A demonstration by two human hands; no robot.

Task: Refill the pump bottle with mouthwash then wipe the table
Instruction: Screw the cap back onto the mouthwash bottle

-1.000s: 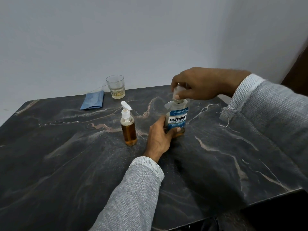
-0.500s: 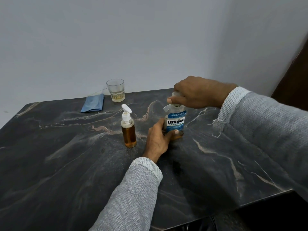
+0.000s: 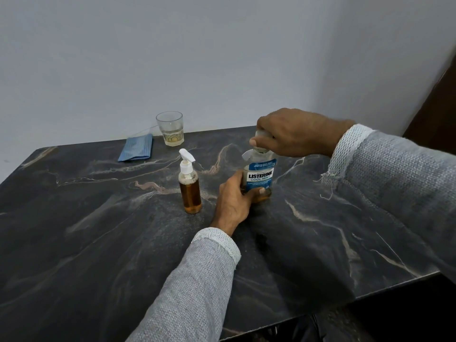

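The mouthwash bottle (image 3: 259,176) stands upright on the bench (image 3: 98,243) a little right of the frame's centre, and both hands are on it for what looks like work on the cap. The left hand (image 3: 234,201) wraps the lower body, thumb across the front under the label, most likely to pin the base down so the bottle cannot spin or tip. The right hand (image 3: 293,132) comes in from the right edge of the frame and curls over the top, fingers closed round the cap (image 3: 259,135), a grip suited to twisting; whether the cap is going on or coming off cannot be told. Only a shallow amber layer shows at the bottle's foot. Just left of it, apart from the hand, the pump bottle (image 3: 189,188) stands upright with its white pump seated and amber liquid nearly to the shoulder, froth at the top, which suggests the filling is done. Further out, toward the upper left of the frame by the wall, the folded blue cloth (image 3: 137,150) lies flat, kept away from the pouring and untouched, so the wiping is probably still to come. Beside it a glass (image 3: 170,128) holds a little pale liquid.
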